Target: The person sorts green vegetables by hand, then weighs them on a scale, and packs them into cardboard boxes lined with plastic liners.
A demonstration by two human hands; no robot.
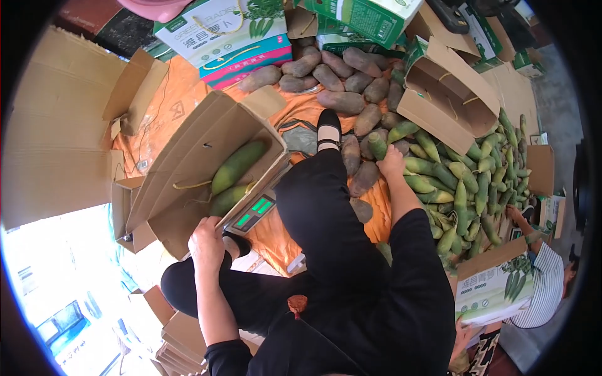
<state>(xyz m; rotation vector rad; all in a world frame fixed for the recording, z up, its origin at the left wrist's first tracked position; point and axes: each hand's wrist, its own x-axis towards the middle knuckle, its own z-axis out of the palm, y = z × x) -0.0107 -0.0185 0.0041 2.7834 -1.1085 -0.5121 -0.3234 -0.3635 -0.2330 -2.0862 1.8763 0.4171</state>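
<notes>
My left hand is closed on the near edge of an open cardboard box. Inside the box lie two green radishes, one beside the other. A digital scale with lit green digits shows at the box's near right side. On the right, my right hand is wrapped round the end of a green radish, at the left border of a big pile of green radishes. Purplish-brown roots lie just beyond and to the left of that hand.
An orange sheet covers the floor. Printed radish cartons stand at the back, and an open carton rests on the pile. At right, a person in a striped shirt sits by another printed carton.
</notes>
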